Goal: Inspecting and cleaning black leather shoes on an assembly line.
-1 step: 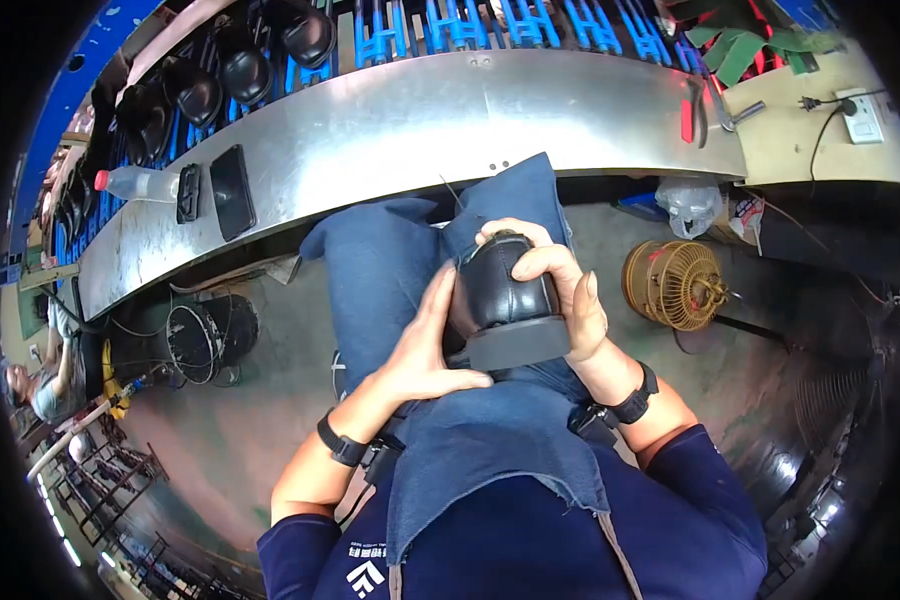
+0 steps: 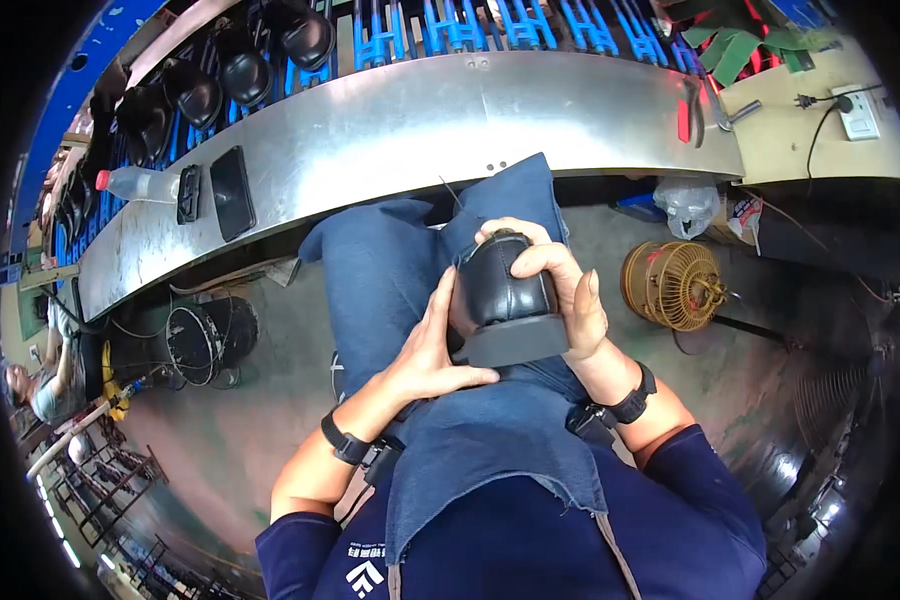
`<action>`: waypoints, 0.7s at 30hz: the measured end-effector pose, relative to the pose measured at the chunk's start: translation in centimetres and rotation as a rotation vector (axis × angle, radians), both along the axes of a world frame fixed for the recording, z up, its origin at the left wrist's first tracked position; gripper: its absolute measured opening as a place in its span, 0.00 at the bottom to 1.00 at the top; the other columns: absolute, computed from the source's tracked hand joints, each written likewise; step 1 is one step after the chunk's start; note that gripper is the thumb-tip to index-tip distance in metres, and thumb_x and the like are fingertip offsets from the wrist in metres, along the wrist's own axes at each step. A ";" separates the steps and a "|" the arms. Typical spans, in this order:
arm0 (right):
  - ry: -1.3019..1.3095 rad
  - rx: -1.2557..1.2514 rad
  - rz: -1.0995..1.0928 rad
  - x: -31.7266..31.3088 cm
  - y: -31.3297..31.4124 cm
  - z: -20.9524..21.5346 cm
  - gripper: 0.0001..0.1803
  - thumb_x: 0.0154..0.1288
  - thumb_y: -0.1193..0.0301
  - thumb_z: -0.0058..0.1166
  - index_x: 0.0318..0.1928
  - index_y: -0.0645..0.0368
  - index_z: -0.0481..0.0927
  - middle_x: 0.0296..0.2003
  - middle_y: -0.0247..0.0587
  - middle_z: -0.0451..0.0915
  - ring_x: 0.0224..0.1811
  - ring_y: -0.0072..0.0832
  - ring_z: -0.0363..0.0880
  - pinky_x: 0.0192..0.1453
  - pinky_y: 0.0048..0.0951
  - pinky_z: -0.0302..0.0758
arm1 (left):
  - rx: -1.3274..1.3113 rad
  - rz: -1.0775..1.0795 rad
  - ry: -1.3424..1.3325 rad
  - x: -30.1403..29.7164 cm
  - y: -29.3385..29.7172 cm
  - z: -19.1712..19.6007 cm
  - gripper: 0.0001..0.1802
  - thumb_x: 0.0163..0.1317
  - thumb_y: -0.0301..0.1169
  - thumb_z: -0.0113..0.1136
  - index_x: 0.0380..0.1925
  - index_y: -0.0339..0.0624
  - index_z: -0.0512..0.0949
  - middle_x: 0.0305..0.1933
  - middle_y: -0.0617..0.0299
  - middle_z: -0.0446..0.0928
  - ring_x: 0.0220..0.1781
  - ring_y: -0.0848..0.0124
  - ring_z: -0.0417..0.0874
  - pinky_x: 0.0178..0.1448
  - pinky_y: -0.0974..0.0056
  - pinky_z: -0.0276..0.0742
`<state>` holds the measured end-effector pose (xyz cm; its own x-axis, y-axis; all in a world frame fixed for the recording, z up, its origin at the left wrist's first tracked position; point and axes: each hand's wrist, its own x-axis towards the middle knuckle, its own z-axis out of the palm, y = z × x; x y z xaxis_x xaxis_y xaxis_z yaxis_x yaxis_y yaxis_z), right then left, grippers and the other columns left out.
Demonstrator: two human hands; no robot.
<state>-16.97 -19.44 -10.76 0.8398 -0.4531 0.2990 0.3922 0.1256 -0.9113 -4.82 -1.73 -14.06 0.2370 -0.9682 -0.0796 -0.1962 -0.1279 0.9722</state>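
Note:
Above my lap I hold a black leather shoe, its stitched heel end and thick dark grey sole edge facing me. My left hand supports its left side, fingers stretched along the upper and thumb lying below the sole's near edge. Wrapped round the right side is my right hand, with its bent fingers over the upper near the opening. The shoe's front part is hidden. A blue denim apron covers my thighs beneath it.
Ahead runs a metal bench. It carries a phone, a plastic bottle and red-handled pliers. Black shoes sit on the blue rack behind. A fan and black bucket flank me. Another person is far left.
My left thumb has slid very slightly to the right under the sole's edge. The shoe and my right hand look nearly the same.

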 end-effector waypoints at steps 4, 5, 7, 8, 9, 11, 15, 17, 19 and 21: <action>0.004 0.323 -0.120 -1.4 -0.6 2.3 0.42 0.77 0.37 0.22 0.67 0.62 0.65 0.67 0.55 0.66 0.68 0.38 0.66 0.75 0.43 0.60 | -0.164 -0.162 -0.369 3.0 -2.3 2.9 0.69 0.37 0.45 0.83 0.77 0.39 0.50 0.69 0.36 0.65 0.66 0.39 0.73 0.67 0.49 0.75; 0.032 0.466 -0.130 -1.4 -1.3 3.1 0.43 0.77 0.36 0.24 0.69 0.62 0.63 0.67 0.54 0.66 0.69 0.37 0.66 0.75 0.43 0.60 | -0.169 -0.192 -0.497 3.9 -3.1 5.3 0.63 0.35 0.42 0.82 0.74 0.42 0.59 0.66 0.38 0.68 0.63 0.40 0.76 0.65 0.50 0.77; 0.139 0.694 0.014 -1.8 -2.4 4.2 0.45 0.76 0.36 0.27 0.74 0.63 0.59 0.69 0.51 0.65 0.73 0.36 0.61 0.77 0.41 0.59 | -0.348 -0.189 -0.852 5.5 -4.5 8.8 0.56 0.36 0.41 0.81 0.70 0.42 0.67 0.66 0.38 0.69 0.65 0.40 0.74 0.66 0.46 0.73; 0.118 0.818 0.179 -2.7 -2.8 2.4 0.44 0.72 0.42 0.46 0.74 0.63 0.58 0.71 0.50 0.63 0.75 0.37 0.60 0.78 0.41 0.58 | -0.508 -0.162 -1.037 6.4 -5.1 9.8 0.56 0.34 0.40 0.81 0.68 0.39 0.67 0.66 0.37 0.69 0.67 0.39 0.72 0.67 0.44 0.72; 0.182 0.748 0.306 -4.0 -3.6 1.2 0.47 0.65 0.47 0.56 0.75 0.64 0.56 0.71 0.48 0.63 0.75 0.38 0.61 0.78 0.42 0.58 | -0.358 -0.016 -1.045 6.3 -4.9 11.3 0.59 0.36 0.41 0.82 0.71 0.40 0.64 0.71 0.37 0.63 0.73 0.38 0.64 0.71 0.41 0.67; 0.284 0.797 0.414 -3.4 -3.0 3.1 0.62 0.42 0.62 0.74 0.77 0.62 0.52 0.71 0.45 0.66 0.72 0.39 0.66 0.77 0.42 0.61 | -0.460 0.243 -0.560 7.5 -3.2 9.7 0.67 0.42 0.45 0.83 0.77 0.44 0.49 0.78 0.43 0.54 0.80 0.48 0.55 0.80 0.45 0.53; 0.224 0.466 0.322 -0.9 0.5 4.4 0.63 0.44 0.64 0.75 0.78 0.58 0.49 0.71 0.45 0.64 0.74 0.36 0.63 0.77 0.39 0.59 | -0.448 0.496 0.382 3.9 -4.2 9.5 0.66 0.48 0.39 0.80 0.78 0.43 0.42 0.76 0.51 0.57 0.78 0.58 0.58 0.80 0.51 0.54; 0.257 0.252 0.254 -1.2 2.5 4.4 0.63 0.47 0.64 0.75 0.79 0.58 0.48 0.74 0.46 0.58 0.77 0.37 0.56 0.79 0.39 0.54 | -0.406 0.576 0.307 3.3 -3.6 9.0 0.63 0.51 0.37 0.78 0.78 0.43 0.43 0.74 0.52 0.60 0.76 0.59 0.62 0.78 0.52 0.59; 0.258 -0.082 0.175 -1.7 2.2 3.2 0.65 0.48 0.60 0.78 0.79 0.61 0.46 0.75 0.49 0.55 0.80 0.41 0.50 0.81 0.41 0.50 | -0.429 0.471 0.483 3.5 -3.2 8.8 0.57 0.55 0.34 0.72 0.78 0.43 0.46 0.70 0.53 0.63 0.70 0.61 0.68 0.73 0.54 0.67; 0.172 0.109 0.230 -1.7 0.7 1.5 0.64 0.49 0.62 0.78 0.79 0.60 0.47 0.72 0.48 0.60 0.75 0.42 0.61 0.77 0.43 0.57 | -0.442 0.500 0.553 4.0 -3.3 8.7 0.51 0.57 0.33 0.70 0.76 0.42 0.49 0.69 0.52 0.65 0.69 0.60 0.69 0.71 0.55 0.68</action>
